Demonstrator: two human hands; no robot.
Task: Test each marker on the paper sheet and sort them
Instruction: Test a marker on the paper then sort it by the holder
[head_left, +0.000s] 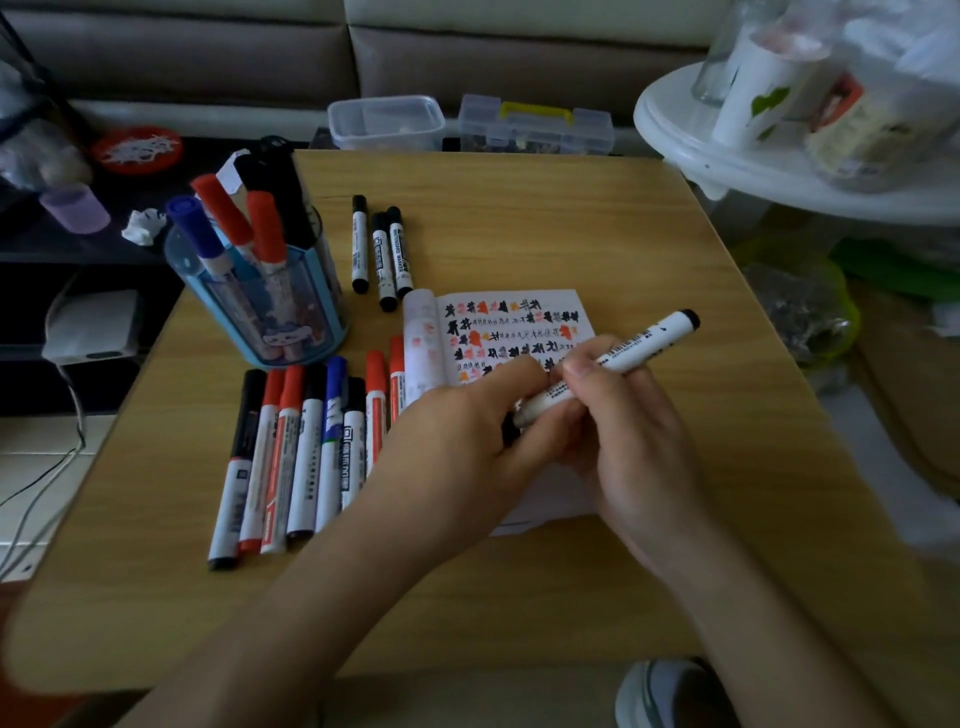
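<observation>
A white marker with a black end (644, 340) lies slanted across the paper sheet (519, 332), which is covered in black and orange test marks. My right hand (634, 441) grips the marker's barrel. My left hand (467, 441) pinches its lower end, where the cap sits; that end is mostly hidden by my fingers. Several red, black and blue markers (301, 447) lie side by side left of the sheet. Three black markers (382, 254) lie further back. A blue holder (270, 301) holds several more markers.
The wooden table (519, 218) has a clear plastic box (387, 122) and a compartment case (535, 127) beyond its far edge. A white round stand (779, 166) with containers overhangs the right corner. A sofa runs along the back.
</observation>
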